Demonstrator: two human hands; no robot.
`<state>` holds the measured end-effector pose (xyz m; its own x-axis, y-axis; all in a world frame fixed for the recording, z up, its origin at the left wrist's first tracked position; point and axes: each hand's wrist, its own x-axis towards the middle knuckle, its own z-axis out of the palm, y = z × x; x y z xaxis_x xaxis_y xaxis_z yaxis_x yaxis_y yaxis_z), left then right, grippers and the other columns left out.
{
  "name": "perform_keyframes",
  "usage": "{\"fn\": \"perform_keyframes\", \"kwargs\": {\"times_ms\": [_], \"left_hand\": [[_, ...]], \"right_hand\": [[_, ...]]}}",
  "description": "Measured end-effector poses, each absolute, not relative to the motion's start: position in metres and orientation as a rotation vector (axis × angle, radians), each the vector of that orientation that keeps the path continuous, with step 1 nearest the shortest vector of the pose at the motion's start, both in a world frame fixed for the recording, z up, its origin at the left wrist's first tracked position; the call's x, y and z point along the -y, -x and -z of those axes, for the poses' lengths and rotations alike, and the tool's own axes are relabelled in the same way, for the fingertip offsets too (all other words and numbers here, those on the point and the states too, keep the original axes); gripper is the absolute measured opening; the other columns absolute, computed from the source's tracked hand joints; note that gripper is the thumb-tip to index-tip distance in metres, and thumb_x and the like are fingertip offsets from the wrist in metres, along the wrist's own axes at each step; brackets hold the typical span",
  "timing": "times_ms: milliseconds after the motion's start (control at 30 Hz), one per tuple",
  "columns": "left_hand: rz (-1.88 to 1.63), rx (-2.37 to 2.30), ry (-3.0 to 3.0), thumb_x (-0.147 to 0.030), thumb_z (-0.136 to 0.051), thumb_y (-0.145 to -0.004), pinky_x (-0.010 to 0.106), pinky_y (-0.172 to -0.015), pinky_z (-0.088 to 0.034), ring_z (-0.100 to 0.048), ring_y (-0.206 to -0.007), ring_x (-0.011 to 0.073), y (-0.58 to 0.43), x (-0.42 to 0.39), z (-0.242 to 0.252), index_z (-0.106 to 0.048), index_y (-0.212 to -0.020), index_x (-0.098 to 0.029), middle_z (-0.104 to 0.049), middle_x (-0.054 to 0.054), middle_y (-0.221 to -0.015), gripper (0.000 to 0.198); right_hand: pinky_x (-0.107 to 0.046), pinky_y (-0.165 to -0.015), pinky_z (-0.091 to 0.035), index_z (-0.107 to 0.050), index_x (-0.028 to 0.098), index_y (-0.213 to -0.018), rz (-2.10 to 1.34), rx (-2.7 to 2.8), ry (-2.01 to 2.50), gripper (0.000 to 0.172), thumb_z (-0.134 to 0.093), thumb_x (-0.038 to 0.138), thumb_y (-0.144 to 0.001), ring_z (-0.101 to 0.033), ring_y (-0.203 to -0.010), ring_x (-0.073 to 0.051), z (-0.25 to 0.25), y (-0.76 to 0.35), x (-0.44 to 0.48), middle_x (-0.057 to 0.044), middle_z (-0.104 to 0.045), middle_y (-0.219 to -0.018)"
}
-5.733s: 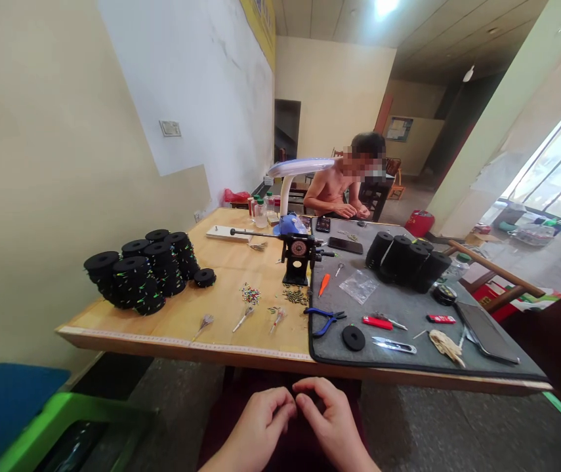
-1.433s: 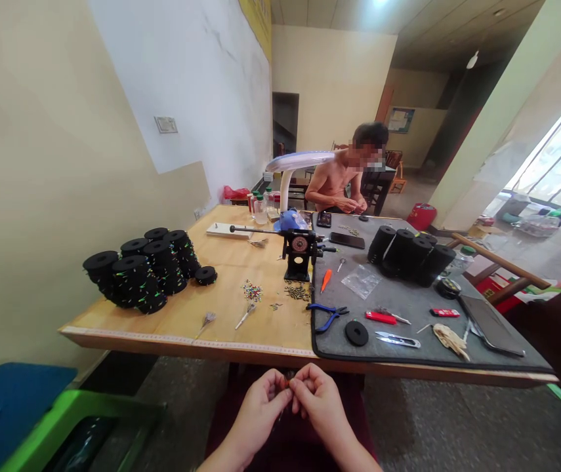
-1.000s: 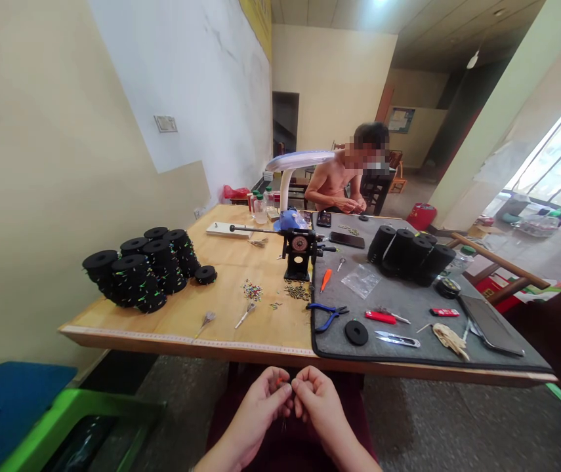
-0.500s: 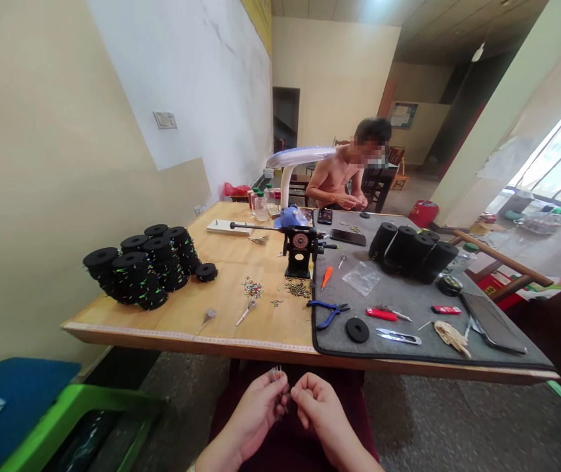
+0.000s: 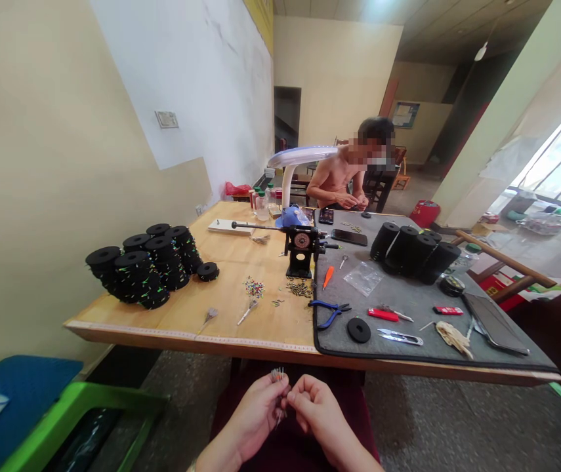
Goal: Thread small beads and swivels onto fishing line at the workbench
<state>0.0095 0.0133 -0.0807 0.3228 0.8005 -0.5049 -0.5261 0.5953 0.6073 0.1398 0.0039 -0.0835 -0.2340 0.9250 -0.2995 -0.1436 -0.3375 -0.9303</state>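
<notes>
Both hands are held together over my lap, below the front edge of the wooden table. My left hand is closed in a pinch on a small bundle of thin metal pins that stick up above its fingers. My right hand is also pinched, its fingertips touching the left hand's beside the bundle; what it holds is too small to make out. On the table ahead lie blue pliers, a black disc spool and a black winding device.
Stacks of black spools stand at the table's left, more black rolls on the grey mat. A cutter, red lighters, phones and beads lie about. Another person works at the far end. Green and blue stools are at lower left.
My hands lifted from my lap and came together in a pinch. The pin bundle now shows above my left fingers. The view shifted slightly.
</notes>
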Motion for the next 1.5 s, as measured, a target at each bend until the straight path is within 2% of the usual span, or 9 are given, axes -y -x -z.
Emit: {"fn": "perform_keyframes", "kwargs": {"times_ms": [167,433,800,1000,1167,1333,1500], "left_hand": [[-0.878,-0.900,-0.396,-0.032,-0.079,-0.062,0.017,-0.046,-0.028,-0.045,-0.048,0.0043,-0.010,-0.013,0.080,-0.053,-0.072,-0.016,-0.051,-0.006,-0.057,0.032],[-0.855,-0.979,-0.576,-0.038,-0.073,-0.066,0.018,-0.046,-0.024,-0.041,-0.047,0.0053,-0.012,-0.012,0.080,-0.052,-0.074,-0.017,-0.049,-0.007,-0.054,0.031],[-0.841,-1.128,-0.945,-0.048,-0.066,-0.070,0.020,-0.044,-0.021,-0.033,-0.044,0.0071,-0.015,-0.008,0.067,-0.051,-0.072,-0.019,-0.044,-0.009,-0.050,0.032],[-0.847,-1.108,-1.080,-0.035,-0.059,-0.076,0.021,-0.050,-0.034,-0.044,-0.051,0.0103,-0.015,-0.008,0.073,-0.052,-0.072,-0.018,-0.050,-0.005,-0.056,0.018],[-0.826,-1.125,-1.076,-0.023,-0.056,-0.073,0.022,-0.050,-0.032,-0.041,-0.050,0.0107,-0.016,-0.009,0.071,-0.052,-0.070,-0.019,-0.047,-0.006,-0.054,0.007],[-0.938,-1.156,-1.140,-0.029,-0.063,-0.070,0.023,-0.060,-0.037,-0.045,-0.062,0.0135,-0.016,-0.010,0.065,-0.057,-0.065,-0.017,-0.052,-0.002,-0.062,0.014],[-0.946,-1.195,-1.170,-0.034,-0.067,-0.069,0.023,-0.057,-0.036,-0.045,-0.058,0.0138,-0.015,-0.013,0.062,-0.061,-0.063,-0.016,-0.055,-0.001,-0.059,0.020]], "right_hand": [[-0.018,-0.035,-0.015,-0.046,0.019,-0.064,-1.676,1.032,1.214,0.041,-0.067,0.053,-0.065,-0.029,-0.033,-0.002,0.083,-0.141,-0.006,0.003,-0.060,-0.052],[-0.019,-0.037,-0.013,-0.045,0.020,-0.064,-1.607,1.056,1.277,0.040,-0.065,0.053,-0.068,-0.023,-0.031,-0.004,0.088,-0.146,-0.009,0.011,-0.040,-0.034],[-0.019,-0.038,-0.014,-0.048,0.020,-0.068,-1.529,1.067,1.273,0.035,-0.063,0.051,-0.071,-0.025,-0.031,-0.005,0.084,-0.145,-0.012,0.012,-0.038,-0.034],[-0.019,-0.037,-0.012,-0.046,0.020,-0.068,-1.531,0.902,1.186,0.036,-0.066,0.050,-0.069,-0.020,-0.034,-0.004,0.084,-0.149,-0.012,0.013,-0.033,-0.039],[-0.019,-0.037,-0.013,-0.043,0.021,-0.068,-1.503,0.963,1.168,0.037,-0.064,0.051,-0.071,-0.022,-0.034,-0.004,0.083,-0.149,-0.012,0.013,-0.033,-0.040],[-0.019,-0.038,-0.016,-0.042,0.021,-0.069,-1.457,1.048,1.149,0.037,-0.060,0.053,-0.075,-0.025,-0.035,-0.005,0.088,-0.146,-0.012,0.012,-0.035,-0.041],[-0.019,-0.040,-0.017,-0.043,0.021,-0.070,-1.464,1.087,1.127,0.038,-0.059,0.055,-0.075,-0.027,-0.037,-0.006,0.092,-0.146,-0.013,0.011,-0.037,-0.042]]}}
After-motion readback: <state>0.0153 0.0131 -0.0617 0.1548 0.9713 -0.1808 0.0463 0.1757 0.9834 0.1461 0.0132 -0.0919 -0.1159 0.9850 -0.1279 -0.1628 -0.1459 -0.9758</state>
